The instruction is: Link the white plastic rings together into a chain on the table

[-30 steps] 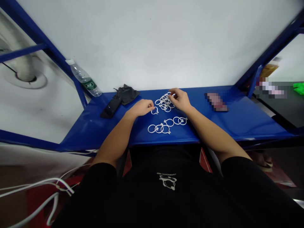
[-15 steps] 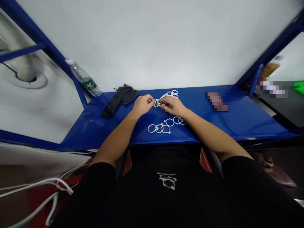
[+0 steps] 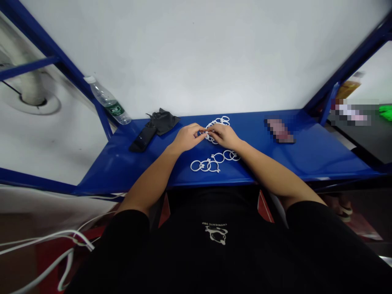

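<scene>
My left hand [image 3: 188,137] and my right hand [image 3: 226,136] meet over the blue table, fingertips nearly touching. Both are closed in a pinch on a small white ring [image 3: 201,132], mostly covered by the fingers. Behind and beneath my right hand lies a cluster of white rings [image 3: 226,119], partly hidden by it. Nearer the front edge is a row of white rings [image 3: 196,165], some overlapping, several with small clasp-like tabs. The right end of that row lies close to my right forearm.
On the left of the blue table [image 3: 306,159] lie a black phone [image 3: 143,138] and a crumpled black bag [image 3: 165,121]. A clear bottle [image 3: 110,102] stands behind them by the blue frame. A blurred-out flat item [image 3: 280,130] lies on the right. A white wall rises behind.
My left hand has moved slightly right, bringing its fingertips against those of my right hand and covering more of the ring. My right hand has barely shifted. The rings in front have stayed put.
</scene>
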`<state>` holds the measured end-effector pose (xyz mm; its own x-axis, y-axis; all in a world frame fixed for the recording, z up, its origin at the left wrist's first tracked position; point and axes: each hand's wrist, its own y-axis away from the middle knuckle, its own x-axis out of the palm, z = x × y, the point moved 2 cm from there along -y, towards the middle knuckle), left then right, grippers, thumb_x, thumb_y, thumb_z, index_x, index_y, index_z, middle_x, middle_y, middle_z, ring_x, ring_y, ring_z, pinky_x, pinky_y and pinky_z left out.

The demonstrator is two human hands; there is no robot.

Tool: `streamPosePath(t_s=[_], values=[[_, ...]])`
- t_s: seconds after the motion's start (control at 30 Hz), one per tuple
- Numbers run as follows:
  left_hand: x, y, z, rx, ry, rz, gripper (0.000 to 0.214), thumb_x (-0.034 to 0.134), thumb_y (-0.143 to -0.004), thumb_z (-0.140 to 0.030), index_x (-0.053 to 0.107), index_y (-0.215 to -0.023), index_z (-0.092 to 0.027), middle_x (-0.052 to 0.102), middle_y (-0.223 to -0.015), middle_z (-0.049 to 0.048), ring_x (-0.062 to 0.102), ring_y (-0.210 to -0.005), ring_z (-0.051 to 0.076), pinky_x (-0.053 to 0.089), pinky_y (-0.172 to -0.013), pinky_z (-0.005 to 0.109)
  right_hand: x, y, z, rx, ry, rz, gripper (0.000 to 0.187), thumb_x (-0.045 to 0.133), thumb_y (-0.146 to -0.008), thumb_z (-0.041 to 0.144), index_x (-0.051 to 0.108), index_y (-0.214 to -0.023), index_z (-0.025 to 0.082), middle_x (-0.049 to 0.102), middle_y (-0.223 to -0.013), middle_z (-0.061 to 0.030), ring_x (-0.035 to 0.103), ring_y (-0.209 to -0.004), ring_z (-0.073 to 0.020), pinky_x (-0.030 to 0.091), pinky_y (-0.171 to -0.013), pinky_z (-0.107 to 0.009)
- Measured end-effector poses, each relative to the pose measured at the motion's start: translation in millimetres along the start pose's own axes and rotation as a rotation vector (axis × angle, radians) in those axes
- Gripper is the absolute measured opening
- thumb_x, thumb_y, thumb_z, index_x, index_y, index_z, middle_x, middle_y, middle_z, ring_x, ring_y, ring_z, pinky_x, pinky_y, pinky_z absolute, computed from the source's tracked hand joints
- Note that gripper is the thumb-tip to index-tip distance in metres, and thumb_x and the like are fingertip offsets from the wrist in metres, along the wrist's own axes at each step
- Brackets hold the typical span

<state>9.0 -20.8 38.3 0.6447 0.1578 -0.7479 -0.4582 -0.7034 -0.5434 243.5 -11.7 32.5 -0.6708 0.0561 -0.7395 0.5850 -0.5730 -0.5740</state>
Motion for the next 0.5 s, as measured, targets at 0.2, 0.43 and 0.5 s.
streamPosePath(t_s=[0.2,0.43,0.5], values=[[4.0,0.7,-2.7,0.035,-0.001,0.015,0.023,0.07,-0.113,-0.038,0.085,-0.112,-0.021,0.083,-0.105,0.0081,0.073,-0.088,0.021,0.057,-0.085,0.034,1.6,0.3,-3.4,-0.003,-0.006,0.02,0.026,0.056,-0.116,0.032,0.079,-0.119,0.021,0.084,-0.111,-0.0125,0.075,-0.099,-0.0271,0.056,-0.089,-0.04],[7.9,-1.2,-3.9,-0.022,-0.018,0.031,0.02,0.071,-0.112,-0.034,0.086,-0.113,-0.021,0.082,-0.102,0.0074,0.073,-0.087,0.021,0.055,-0.084,0.034,0.5,-1.0,-4.9,0.045,0.025,0.033,0.026,0.059,-0.114,0.033,0.082,-0.118,0.021,0.085,-0.109,-0.0127,0.076,-0.097,-0.0276,0.056,-0.087,-0.039],[5.8,-2.0,-3.7,-0.05,-0.011,0.007,0.019,0.073,-0.11,-0.033,0.086,-0.116,-0.021,0.081,-0.101,0.0066,0.071,-0.083,0.02,0.055,-0.083,0.034,-3.0,-2.2,-4.3,0.067,0.053,0.001,0.028,0.059,-0.114,0.034,0.083,-0.12,0.021,0.086,-0.111,-0.0134,0.077,-0.099,-0.0281,0.056,-0.088,-0.04]])
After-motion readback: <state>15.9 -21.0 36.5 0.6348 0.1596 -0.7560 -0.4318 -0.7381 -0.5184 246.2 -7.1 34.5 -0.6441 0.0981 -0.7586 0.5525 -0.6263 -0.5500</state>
